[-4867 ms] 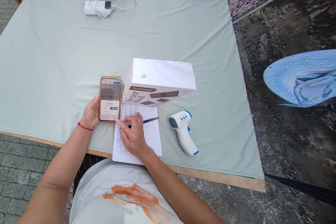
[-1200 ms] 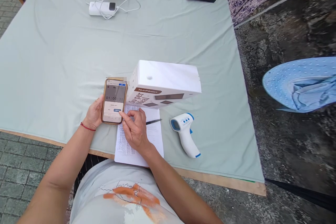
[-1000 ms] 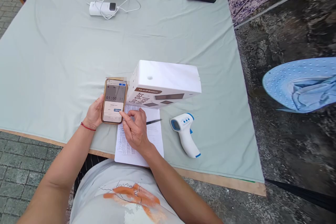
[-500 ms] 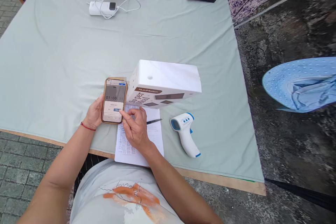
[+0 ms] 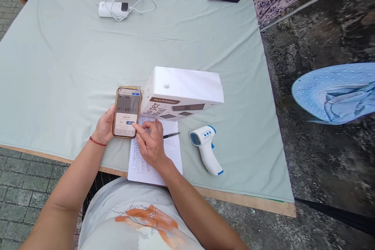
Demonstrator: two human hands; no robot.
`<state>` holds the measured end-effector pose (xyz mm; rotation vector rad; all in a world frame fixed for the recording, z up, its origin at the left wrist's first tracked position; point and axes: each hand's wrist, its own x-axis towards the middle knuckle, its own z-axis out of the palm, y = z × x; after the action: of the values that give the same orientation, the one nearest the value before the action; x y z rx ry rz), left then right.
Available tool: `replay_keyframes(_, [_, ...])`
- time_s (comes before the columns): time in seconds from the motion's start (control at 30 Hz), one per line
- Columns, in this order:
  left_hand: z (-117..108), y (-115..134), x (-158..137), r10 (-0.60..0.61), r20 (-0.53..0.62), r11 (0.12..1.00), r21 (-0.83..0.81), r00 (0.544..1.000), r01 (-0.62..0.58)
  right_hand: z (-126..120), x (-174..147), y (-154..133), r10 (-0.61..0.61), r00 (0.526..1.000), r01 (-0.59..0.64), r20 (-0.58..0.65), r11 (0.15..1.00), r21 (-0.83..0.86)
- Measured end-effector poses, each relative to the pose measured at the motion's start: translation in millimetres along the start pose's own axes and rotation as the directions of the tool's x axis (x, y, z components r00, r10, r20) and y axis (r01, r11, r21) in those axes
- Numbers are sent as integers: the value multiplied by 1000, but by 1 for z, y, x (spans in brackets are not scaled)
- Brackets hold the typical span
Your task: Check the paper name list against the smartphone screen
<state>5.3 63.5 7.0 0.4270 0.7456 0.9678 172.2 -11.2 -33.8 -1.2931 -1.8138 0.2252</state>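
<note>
Phone (image 5: pixel 126 111) points lengthwise forward — left hand (image 5: pixel 104 125) gripping it, right hand (image 5: pixel 151 144) half-curled, its hold unclear

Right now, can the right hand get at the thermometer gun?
Likely yes: the right hand points at the phone, and nothing tall stands between it and the thermometer gun.

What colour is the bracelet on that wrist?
The bracelet is red; it shows in the head view.

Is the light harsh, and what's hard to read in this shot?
Head view: soft light, no hard shadows on the tablecloth; head view again: faint last digits on the phone, writing on the paper too small to read.
</note>
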Motion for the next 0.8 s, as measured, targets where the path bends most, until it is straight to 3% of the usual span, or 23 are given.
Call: replay_keyframes(0.8, [2,0,-1,27,-35,1000,-1,999,-27,0,0,-1,4,1000,-4,15,1000,1])
